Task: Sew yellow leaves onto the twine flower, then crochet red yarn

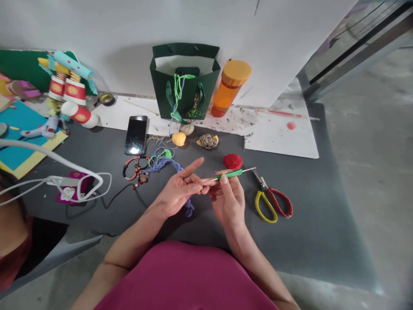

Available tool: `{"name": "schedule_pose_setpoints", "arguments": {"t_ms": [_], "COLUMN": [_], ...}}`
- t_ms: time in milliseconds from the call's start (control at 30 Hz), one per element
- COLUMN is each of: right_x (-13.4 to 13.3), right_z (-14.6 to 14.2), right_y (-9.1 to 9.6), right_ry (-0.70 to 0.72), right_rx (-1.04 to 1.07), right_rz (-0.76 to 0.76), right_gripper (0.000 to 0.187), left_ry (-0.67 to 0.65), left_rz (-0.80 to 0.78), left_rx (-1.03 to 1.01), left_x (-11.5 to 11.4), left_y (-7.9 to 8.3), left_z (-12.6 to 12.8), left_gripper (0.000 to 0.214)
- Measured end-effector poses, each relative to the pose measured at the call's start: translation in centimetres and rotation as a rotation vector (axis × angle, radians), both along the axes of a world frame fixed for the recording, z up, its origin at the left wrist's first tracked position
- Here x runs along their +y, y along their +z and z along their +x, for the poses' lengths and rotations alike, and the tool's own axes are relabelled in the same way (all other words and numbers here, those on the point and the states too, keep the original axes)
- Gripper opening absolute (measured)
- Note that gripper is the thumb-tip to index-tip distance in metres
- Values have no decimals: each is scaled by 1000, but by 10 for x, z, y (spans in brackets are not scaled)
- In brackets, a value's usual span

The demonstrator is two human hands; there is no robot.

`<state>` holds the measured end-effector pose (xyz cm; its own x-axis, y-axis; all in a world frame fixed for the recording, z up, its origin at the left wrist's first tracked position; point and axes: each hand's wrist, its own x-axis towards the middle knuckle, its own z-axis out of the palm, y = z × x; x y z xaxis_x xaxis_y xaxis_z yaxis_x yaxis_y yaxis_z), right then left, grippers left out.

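Observation:
My right hand (228, 199) is closed round a crochet hook (232, 173) with a green handle, its metal tip pointing left toward my left hand. My left hand (180, 188) is palm up with the index finger stretched out and the other fingers pinching purple yarn (167, 164). The yarn runs from the hand across the dark table and a crocheted purple piece hangs below the palm. Both hands hover above the table (322, 224), almost touching.
Red-and-yellow scissors (272, 200) lie right of my hands; a red yarn ball (232, 161), a phone (136, 134), a bead bracelet (134, 168), a green gift bag (184, 82) and an orange bottle (231, 87) sit behind. Paper-cup crafts (69, 88) and white cables (58, 172) are at left.

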<state>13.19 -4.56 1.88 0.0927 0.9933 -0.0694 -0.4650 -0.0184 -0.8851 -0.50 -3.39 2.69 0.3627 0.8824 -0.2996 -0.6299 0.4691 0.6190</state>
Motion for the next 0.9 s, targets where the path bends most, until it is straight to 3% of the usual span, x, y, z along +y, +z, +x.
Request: {"name": "schedule_pose_setpoints", "arguments": {"t_ms": [367, 600, 667, 800, 900], "right_x": [-4, -5, -6, -10, -12], "right_z": [3, 4, 2, -1, -1], "right_y": [-13, -10, -9, -9, -9], "right_ry": [-75, -207, -240, -259, -287], "right_rx": [-267, -762, -745, -615, -581], "right_rz": [239, 674, 649, 415, 327], "right_gripper": [4, 26, 24, 10, 8], "left_ry": [139, 193, 161, 130, 129], "left_rz": [21, -48, -70, -97, -98], "left_rx": [145, 110, 59, 32, 58], "left_x": [-1, -4, -4, -4, -3], "left_y": [1, 3, 2, 0, 1], "left_z": [3, 7, 7, 5, 4], "left_gripper": [51, 76, 79, 84, 87]}}
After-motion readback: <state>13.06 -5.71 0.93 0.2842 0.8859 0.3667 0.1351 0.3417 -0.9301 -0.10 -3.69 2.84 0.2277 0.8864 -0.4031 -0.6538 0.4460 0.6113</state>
